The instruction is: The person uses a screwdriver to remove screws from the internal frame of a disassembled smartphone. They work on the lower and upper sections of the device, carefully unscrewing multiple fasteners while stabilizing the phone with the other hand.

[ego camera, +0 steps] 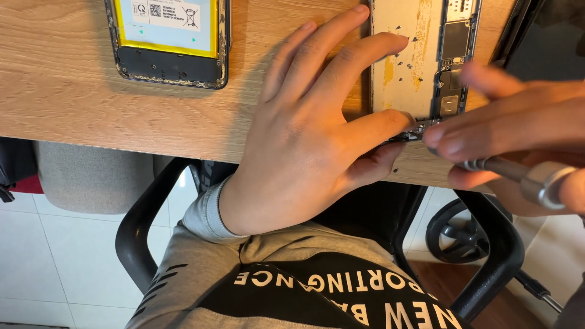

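View from above the near edge of a wooden tabletop [73,91], where a person is working on an opened phone chassis [405,67] lying at the near right edge. The left hand [304,134] is resting flat across the table edge with fingers spread and released over the chassis, while its thumb [372,129] is pressing the lower end of the frame to steady it. The right hand [518,140] is gripping a slim metal screwdriver [518,173] between pinched fingertips, its tip hidden among the fingers at the bottom corner of the chassis. Judged from this pose, a small screw at the lower end of the board is being driven or withdrawn; the next move is calling for a steady vertical tip and firm holding of the frame, since tiny screws [396,45] are lying loose on the pale plate. A second opened phone [167,39], showing its battery, is lying at the far left; a black chair [146,219] is standing below
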